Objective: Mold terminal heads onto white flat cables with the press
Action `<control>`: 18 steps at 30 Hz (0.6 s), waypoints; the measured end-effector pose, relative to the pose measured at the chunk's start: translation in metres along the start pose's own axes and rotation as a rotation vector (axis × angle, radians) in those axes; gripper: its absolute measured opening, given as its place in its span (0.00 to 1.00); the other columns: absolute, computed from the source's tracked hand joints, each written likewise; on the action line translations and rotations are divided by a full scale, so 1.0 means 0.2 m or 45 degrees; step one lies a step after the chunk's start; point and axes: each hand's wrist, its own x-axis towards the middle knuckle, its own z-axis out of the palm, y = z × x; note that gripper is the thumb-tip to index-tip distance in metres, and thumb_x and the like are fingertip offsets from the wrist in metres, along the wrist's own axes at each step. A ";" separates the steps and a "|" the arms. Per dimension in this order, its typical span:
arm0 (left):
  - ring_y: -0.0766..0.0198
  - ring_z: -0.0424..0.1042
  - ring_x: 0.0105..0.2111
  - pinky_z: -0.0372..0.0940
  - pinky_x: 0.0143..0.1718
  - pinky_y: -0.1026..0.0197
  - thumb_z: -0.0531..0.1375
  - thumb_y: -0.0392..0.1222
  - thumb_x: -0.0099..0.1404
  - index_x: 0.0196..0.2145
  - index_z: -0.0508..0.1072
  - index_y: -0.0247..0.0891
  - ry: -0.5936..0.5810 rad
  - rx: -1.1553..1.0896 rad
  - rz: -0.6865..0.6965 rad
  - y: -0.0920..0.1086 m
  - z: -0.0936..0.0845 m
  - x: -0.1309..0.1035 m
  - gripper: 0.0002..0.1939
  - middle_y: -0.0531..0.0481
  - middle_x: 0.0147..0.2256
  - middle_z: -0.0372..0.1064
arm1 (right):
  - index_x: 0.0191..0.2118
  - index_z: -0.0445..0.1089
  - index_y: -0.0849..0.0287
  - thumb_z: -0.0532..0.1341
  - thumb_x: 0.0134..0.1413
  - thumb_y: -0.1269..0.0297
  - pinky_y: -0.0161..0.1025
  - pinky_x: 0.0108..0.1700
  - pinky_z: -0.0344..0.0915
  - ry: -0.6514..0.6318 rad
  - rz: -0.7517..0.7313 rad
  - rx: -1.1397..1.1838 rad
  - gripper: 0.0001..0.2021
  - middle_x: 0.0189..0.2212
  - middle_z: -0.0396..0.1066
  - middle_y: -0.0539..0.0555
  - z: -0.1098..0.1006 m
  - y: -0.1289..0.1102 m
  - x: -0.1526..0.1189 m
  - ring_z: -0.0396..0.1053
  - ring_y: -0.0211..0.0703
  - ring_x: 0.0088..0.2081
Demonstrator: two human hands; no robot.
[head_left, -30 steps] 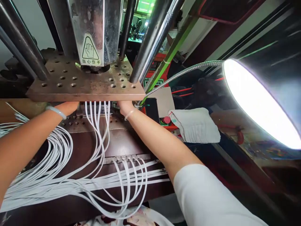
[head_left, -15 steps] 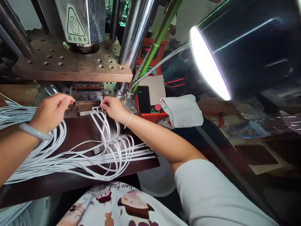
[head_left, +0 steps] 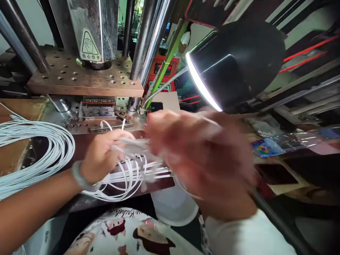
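Note:
My left hand [head_left: 105,154] is closed around white cables [head_left: 127,177] in front of the press, its fingertips at a blurred whitish piece [head_left: 134,146] that extends toward my right hand. My right hand [head_left: 202,156] is raised close to the camera, right of the left one. Motion smears its fingers, so whether it grips anything is unclear. More white cables loop below my left hand over the dark red tabletop [head_left: 156,189]. Behind the hands, a metal bar [head_left: 111,127] lies at the front of the press bed, with cable ends rising beside it.
A press with a thick drilled plate [head_left: 85,86] and a hand-warning sign [head_left: 90,45] stands over the lower mould [head_left: 98,108]. Coiled white cable [head_left: 58,156] lies at left. A black lamp [head_left: 233,67] hangs at right, near a red control box [head_left: 166,69]. A white bucket [head_left: 176,205] stands below.
Both hands have left the front of the mould. My left hand moved right and down onto the cables; my right hand came up toward the camera and right. The view has shifted.

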 end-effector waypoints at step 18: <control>0.70 0.57 0.16 0.61 0.20 0.67 0.53 0.40 0.73 0.32 0.72 0.32 -0.013 -0.866 -1.087 -0.12 0.00 0.44 0.14 0.54 0.18 0.57 | 0.53 0.74 0.61 0.59 0.62 0.72 0.48 0.57 0.74 -0.772 0.184 -0.494 0.15 0.50 0.76 0.62 -0.12 0.64 -0.38 0.75 0.50 0.52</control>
